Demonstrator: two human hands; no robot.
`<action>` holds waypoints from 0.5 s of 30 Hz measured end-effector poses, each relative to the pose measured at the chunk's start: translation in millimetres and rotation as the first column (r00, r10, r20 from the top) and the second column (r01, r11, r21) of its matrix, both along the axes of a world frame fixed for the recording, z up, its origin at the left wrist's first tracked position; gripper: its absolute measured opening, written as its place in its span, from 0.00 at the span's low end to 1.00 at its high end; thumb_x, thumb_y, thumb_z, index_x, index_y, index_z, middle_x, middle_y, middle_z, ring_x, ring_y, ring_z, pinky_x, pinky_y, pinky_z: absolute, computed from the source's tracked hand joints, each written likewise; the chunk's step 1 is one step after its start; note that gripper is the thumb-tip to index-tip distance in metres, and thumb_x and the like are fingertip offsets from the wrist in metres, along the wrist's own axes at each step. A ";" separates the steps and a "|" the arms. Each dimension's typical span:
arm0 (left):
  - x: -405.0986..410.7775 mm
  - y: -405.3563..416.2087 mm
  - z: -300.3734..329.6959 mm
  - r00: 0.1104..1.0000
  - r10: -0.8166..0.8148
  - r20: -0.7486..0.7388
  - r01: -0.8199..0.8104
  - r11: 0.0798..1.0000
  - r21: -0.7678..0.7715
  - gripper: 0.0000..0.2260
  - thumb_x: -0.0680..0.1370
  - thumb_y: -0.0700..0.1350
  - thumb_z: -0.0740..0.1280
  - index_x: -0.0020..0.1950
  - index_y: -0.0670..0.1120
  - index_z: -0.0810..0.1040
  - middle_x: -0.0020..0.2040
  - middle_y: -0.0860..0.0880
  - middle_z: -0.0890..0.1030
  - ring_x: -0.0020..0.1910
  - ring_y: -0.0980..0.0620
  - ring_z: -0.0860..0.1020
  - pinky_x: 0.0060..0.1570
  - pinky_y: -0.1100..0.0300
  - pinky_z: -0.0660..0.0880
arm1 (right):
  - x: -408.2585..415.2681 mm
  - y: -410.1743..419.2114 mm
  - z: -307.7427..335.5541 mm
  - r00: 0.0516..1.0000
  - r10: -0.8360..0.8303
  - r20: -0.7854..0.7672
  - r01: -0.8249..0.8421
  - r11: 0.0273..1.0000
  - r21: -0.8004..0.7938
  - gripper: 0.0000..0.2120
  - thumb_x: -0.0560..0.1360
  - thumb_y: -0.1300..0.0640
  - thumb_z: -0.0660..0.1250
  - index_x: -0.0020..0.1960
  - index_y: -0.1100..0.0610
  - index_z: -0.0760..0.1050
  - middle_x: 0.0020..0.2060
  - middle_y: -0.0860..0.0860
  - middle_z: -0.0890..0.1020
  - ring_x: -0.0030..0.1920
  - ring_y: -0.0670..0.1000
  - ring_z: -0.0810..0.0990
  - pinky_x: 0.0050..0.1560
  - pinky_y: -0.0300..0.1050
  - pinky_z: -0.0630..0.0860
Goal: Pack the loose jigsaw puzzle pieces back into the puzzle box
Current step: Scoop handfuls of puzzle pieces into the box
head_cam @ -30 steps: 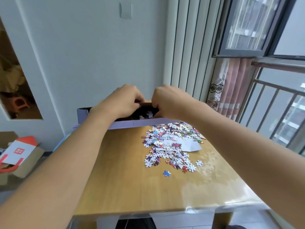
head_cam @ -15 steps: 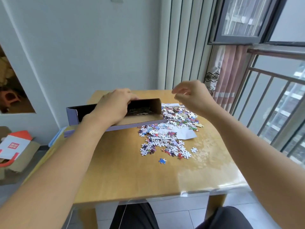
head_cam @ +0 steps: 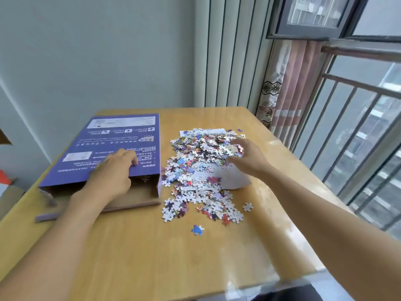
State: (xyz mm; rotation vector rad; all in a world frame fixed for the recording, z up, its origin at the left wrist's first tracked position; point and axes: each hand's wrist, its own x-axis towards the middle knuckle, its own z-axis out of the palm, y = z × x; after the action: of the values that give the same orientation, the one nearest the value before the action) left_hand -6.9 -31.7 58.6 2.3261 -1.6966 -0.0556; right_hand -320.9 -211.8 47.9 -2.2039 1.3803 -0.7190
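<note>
A purple puzzle box [head_cam: 117, 146] lies flat at the table's left, its open end facing me with a brown flap folded out. My left hand [head_cam: 112, 172] grips the box's near upper edge, fingers on top. A heap of loose jigsaw pieces [head_cam: 199, 168] spreads to the right of the box, over a white sheet of paper [head_cam: 234, 179]. My right hand [head_cam: 245, 157] rests on the heap's right side with fingers curled around a clump of pieces. One blue piece [head_cam: 197, 229] lies alone nearer to me.
The wooden table [head_cam: 152, 257] has a glossy top. Its right edge runs beside a window railing [head_cam: 358, 131] and a pink curtain [head_cam: 288, 88]. A grey wall stands behind, and a cardboard carton [head_cam: 8, 192] sits on the floor at left.
The box has been lowered from tilted up to flat on the table. My right hand left the box opening and dropped onto the pile. The camera now looks further down.
</note>
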 end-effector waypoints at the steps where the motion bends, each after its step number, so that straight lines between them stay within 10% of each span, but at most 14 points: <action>1: -2.5 0.5 6.2 1.000 0.013 0.017 -0.014 0.997 0.081 0.23 0.70 0.30 0.62 0.57 0.54 0.69 0.60 0.52 0.70 0.64 0.44 0.71 0.55 0.45 0.73 | 3.6 -7.1 2.8 1.000 0.005 0.005 -0.005 1.000 -0.011 0.26 0.73 0.56 0.73 0.70 0.57 0.73 0.70 0.54 0.74 0.70 0.54 0.71 0.64 0.44 0.67; 4: -12.0 -22.3 29.8 0.997 -0.051 -0.058 0.062 0.973 0.222 0.31 0.74 0.36 0.65 0.73 0.54 0.60 0.71 0.52 0.65 0.70 0.47 0.64 0.63 0.48 0.70 | 13.5 -52.7 11.4 0.999 -0.026 0.032 0.025 0.999 0.021 0.26 0.75 0.55 0.71 0.71 0.57 0.72 0.70 0.54 0.75 0.66 0.54 0.74 0.60 0.41 0.67; 8: -49.5 -94.1 55.7 0.881 -0.158 -0.446 0.160 0.987 -0.032 0.28 0.79 0.51 0.68 0.76 0.54 0.61 0.74 0.52 0.65 0.67 0.54 0.67 0.61 0.56 0.65 | 11.5 -112.3 9.7 0.989 -0.131 0.062 0.117 0.974 0.194 0.31 0.76 0.45 0.69 0.75 0.55 0.67 0.69 0.55 0.75 0.57 0.53 0.76 0.55 0.45 0.71; 15: -65.3 -232.1 -13.5 0.831 0.304 -0.465 -0.183 0.940 0.288 0.40 0.77 0.71 0.51 0.82 0.51 0.43 0.82 0.45 0.47 0.80 0.39 0.49 0.76 0.40 0.53 | 14.5 -189.1 -13.7 0.998 -0.035 -0.044 0.048 0.937 0.347 0.39 0.78 0.35 0.63 0.81 0.52 0.56 0.77 0.54 0.65 0.75 0.56 0.65 0.73 0.50 0.63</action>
State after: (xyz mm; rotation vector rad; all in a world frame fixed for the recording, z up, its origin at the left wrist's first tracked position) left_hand -72.2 -263.8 45.0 2.3831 -1.1716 -0.7840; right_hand -306.5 -400.9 34.2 -1.9221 1.4504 -0.4098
